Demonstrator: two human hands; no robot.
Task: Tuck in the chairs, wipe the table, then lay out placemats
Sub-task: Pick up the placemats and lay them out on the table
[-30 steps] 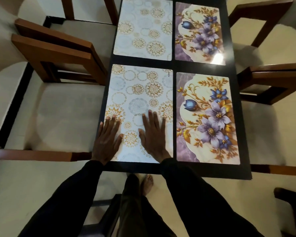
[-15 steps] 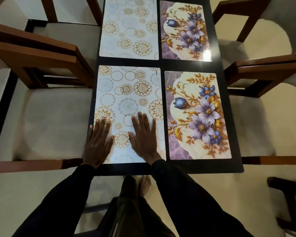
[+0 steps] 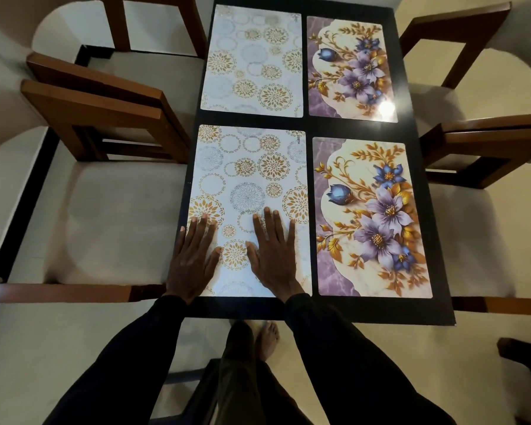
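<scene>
Several placemats lie in a grid on a narrow black table (image 3: 442, 314). The near left placemat (image 3: 249, 179) is white with gold circle patterns. My left hand (image 3: 193, 265) and my right hand (image 3: 273, 256) both rest flat on its near end, fingers spread, holding nothing. To its right lies a placemat with purple flowers (image 3: 371, 216). Beyond them sit a second white and gold placemat (image 3: 252, 59) and a second flowered placemat (image 3: 351, 69).
Wooden chairs with pale cushions stand along both sides: one at the left (image 3: 98, 118), one at the right (image 3: 485, 148), another at the far right (image 3: 451, 35). A wooden rail (image 3: 59, 292) crosses at the near left. My bare foot (image 3: 269, 338) stands on the pale floor.
Both hands stay flat on the near left placemat in about the same spot. The camera view has shifted slightly; the placemats have not visibly moved.
</scene>
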